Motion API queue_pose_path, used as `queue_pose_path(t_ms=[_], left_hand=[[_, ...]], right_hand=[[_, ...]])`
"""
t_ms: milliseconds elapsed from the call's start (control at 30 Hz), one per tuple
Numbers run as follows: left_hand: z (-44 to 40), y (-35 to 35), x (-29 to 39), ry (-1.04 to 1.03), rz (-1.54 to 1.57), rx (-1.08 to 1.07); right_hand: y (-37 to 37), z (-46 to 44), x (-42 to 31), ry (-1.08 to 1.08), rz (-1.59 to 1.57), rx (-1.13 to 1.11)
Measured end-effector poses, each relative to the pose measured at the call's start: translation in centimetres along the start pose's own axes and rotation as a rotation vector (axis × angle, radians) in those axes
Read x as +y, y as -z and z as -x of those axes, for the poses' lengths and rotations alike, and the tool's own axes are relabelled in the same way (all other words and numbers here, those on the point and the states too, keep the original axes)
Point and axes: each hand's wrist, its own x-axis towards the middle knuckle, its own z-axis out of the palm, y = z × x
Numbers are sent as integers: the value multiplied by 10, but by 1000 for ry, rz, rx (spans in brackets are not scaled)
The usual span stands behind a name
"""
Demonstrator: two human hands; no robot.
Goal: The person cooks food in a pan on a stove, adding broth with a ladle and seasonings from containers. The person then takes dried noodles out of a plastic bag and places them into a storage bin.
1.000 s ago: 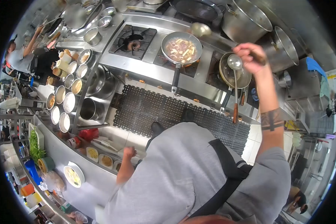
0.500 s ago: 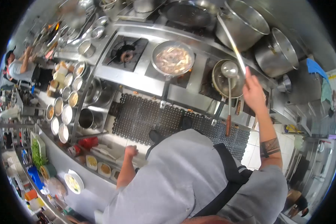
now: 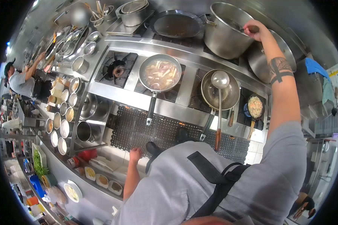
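Hand clamped on a grip: right hand (image 3: 254,32) wrapped round a dark brown, rounded handle (image 3: 254,29), up at the right rim of a tall, wide, silver metal pot (image 3: 226,41) at the back of the stainless steel stove (image 3: 120,92). Cannot make out the rest of the tool past the rim. 0.5 s ago held lower, over the stove's right side, with a long shiny shaft slanting up toward the pot; now lifted and carried back. Probably reaching into the pot, rather than working over the front half. Left hand (image 3: 136,154) curled together, well apart from the stove, near the grey metal bench (image 3: 90,204), with nothing visible in it.

Standing upright, that pot: deep, dull outside, contents too shadowed to read. Nearer the front, a round, brown-lined pan (image 3: 230,93), crossed by a long steel ladle (image 3: 219,105). Left of that, level, a round grey pan with a black handle (image 3: 142,77), full of pale strips (image 3: 161,73) in cloudy liquid.
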Motion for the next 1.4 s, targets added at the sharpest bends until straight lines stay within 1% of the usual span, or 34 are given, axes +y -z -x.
queue_pose_path(t_ms=[33, 67, 100, 167, 200, 233, 267, 300, 333, 367, 400, 433, 467, 500, 567, 600, 633, 667, 733, 767, 833, 933, 967, 1033, 1067, 1133, 1167, 1200, 1233, 1267, 1300, 1367, 1400], left_hand=[[10, -3, -2, 6, 9, 8], [20, -4, -3, 57, 26, -17], [19, -2, -17, 108, 43, -44], [16, 9, -55, 151, -4, -10], [15, 23, -73, -221, -688, -114], [19, 34, -87, -609, -1366, -219], [26, 42, -97, -609, -1368, -223], [35, 49, -105, -549, -1335, -227], [40, 54, -110, -490, -1301, -231], [46, 60, -114, -491, -1301, -237], [52, 67, -118, -523, -1204, -206], [56, 74, -122, -552, -1107, -176], [54, 78, -123, -554, -1107, -182], [46, 83, -125, -520, -830, -144], [35, 87, -127, -481, -550, -108], [30, 84, -115, -166, -314, -73], [25, 82, -103, 124, -53, 37], [22, 81, -91, 188, 69, 72], [20, 79, -69, 138, 98, 48], [19, 78, -59, 119, 111, 39], [17, 79, -47, 97, 123, 22], [7, 91, -55, 125, 135, -13], [4, 95, -59, 138, 135, -25], [-41, 125, -119, -17, -108, -187], [-57, 137, -140, -108, -219, -253], [-66, 149, -162, -204, -376, -181], [-58, 158, -164, -78, -308, -176], [-38, 159, -150, 119, -165, -129], [-19, 160, -138, 250, -76, -84], [-9, 166, -133, 306, -49, -71], [-4, 169, -129, 335, -46, -68], [-16, 181, -139, 270, -93, -135], [-26, 184, -146, 199, -143, -205]], right_hand=[[11, -11, 1, 5, -568, -137], [18, -15, -4, -55, -698, -136], [22, -13, -6, -61, -693, -144], [31, -5, -4, 122, -797, -67], [39, -1, -4, 229, -724, -140], [43, 4, -10, 227, -725, -139], [47, 11, -16, 147, -808, -199], [55, 14, -18, 66, -888, -258], [60, 15, -21, 16, -917, -289], [64, 16, -24, -35, -944, -318], [68, 19, -28, 42, -876, -289], [63, 31, -34, 47, -875, -236], [57, 45, -40, 51, -872, -182], [57, 52, -46, 51, -870, -177], [56, 65, -57, 10, -943, -235], [56, 68, -62, -10, -979, -266], [57, 71, -69, -30, -1014, -298], [56, 75, -76, -50, -1048, -330], [54, 84, -92, -71, -1078, -360], [53, 90, -100, -191, -1136, -390], [45, 103, -111, -312, -1192, -415], [27, 125, -122, -311, -1145, -479], [15, 139, -121, -211, -1058, -407], [-11, 165, -111, -118, -967, -332], [-25, 177, -103, -117, -968, -366], [-68, 206, -79, -132, -967, -403], [-99, 225, -63, -125, -938, -448], [-125, 241, -48, -120, -909, -495], [-141, 248, -32, -139, -940, -480], [-161, 255, -14, -135, -937, -454], [-179, 259, 3, -126, -933, -427], [-203, 249, 50, -197, -1034, -464], [-213, 239, 73, -218, -999, -498]])
